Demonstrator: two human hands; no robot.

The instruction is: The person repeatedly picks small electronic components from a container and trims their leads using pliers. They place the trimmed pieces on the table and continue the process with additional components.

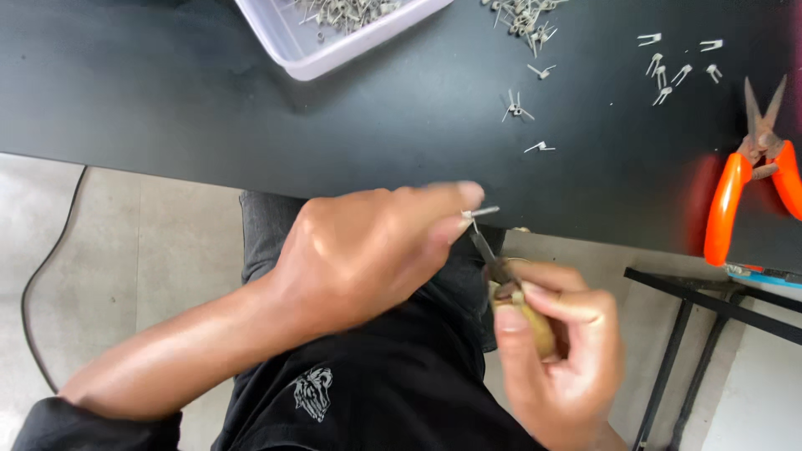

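The left hand pinches a small metal clip, blurred and half hidden by its fingertips, just off the edge of the surface. The right hand grips a wooden-handled tool, its handle mostly covered. A tray, cut off above, loose clips and orange snips lie on the black surface; grey floor below.

**A small-parts workbench in a workshop**

This looks like a workshop or light assembly station. A black table carries a clear plastic tray of small metal clips. More clips lie loose right of the tray, some heaped, some scattered singly. At the table's right edge lie orange-handled snips. Below the table are a bare grey floor, a dark cable and a black metal frame.
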